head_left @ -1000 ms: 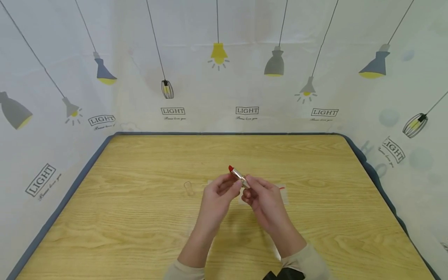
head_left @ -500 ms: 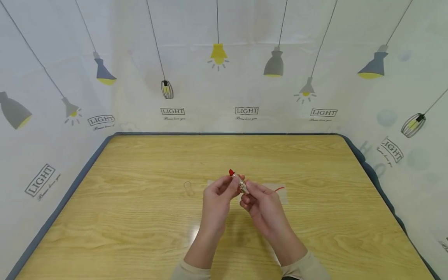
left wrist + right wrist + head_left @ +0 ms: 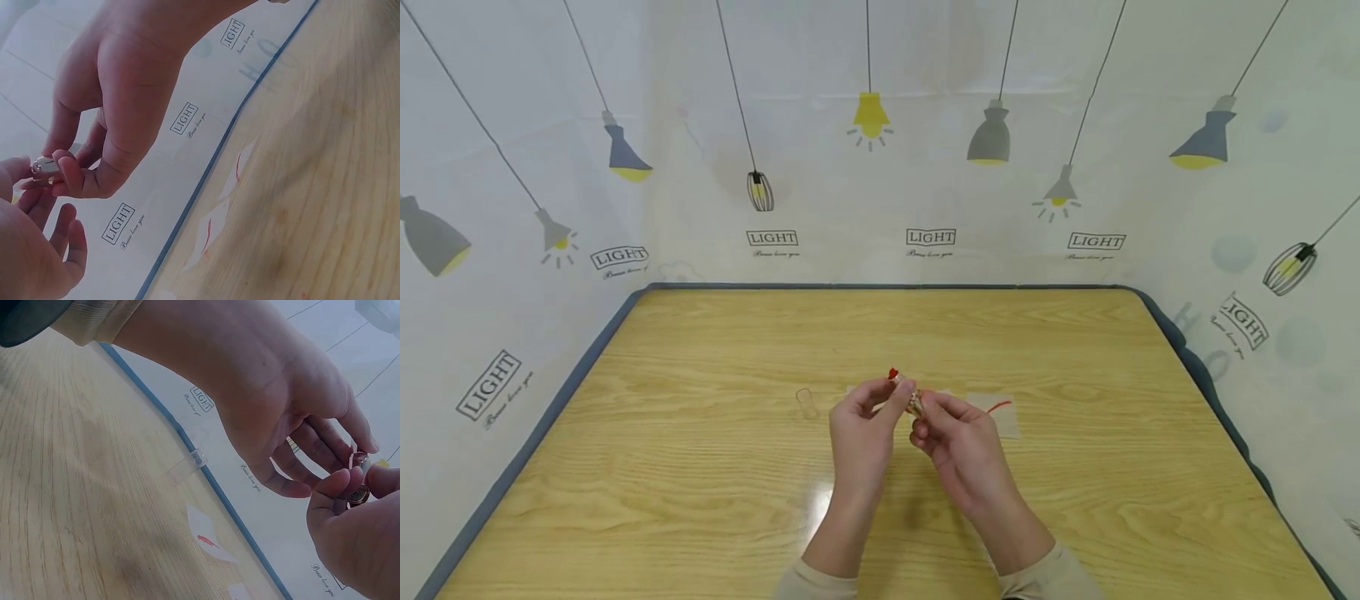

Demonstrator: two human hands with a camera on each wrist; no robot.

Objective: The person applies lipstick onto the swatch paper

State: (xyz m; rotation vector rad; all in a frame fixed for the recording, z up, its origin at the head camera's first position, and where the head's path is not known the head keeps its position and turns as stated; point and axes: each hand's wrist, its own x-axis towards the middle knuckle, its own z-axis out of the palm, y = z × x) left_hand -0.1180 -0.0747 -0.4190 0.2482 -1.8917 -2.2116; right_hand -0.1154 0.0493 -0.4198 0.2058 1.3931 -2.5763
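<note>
Over the middle of the table, both hands hold one lipstick. Its red tip (image 3: pixel 892 374) pokes out past the left fingers in the head view, pointing up and to the left. My left hand (image 3: pixel 861 437) pinches the upper tube between thumb and fingers, covering much of it. Lower down, my right hand (image 3: pixel 966 446) grips the shiny gold base (image 3: pixel 916 406). The left wrist view shows a silvery end of the lipstick (image 3: pixel 47 166) between the fingertips. From the right wrist, gold parts of the lipstick (image 3: pixel 359 495) appear amid the fingers.
A clear plastic cap (image 3: pixel 806 404) lies on the wooden table (image 3: pixel 700 492), left of the hands. Behind and right of them are pieces of white paper (image 3: pixel 1006 421), with red strokes on them. A patterned cloth wall (image 3: pixel 820 200) surrounds the table's back and sides.
The lipstick has come down slightly, and less of its tube and red tip shows above the left fingers. The left thumb has slid over the tube. Both hands keep their hold.
</note>
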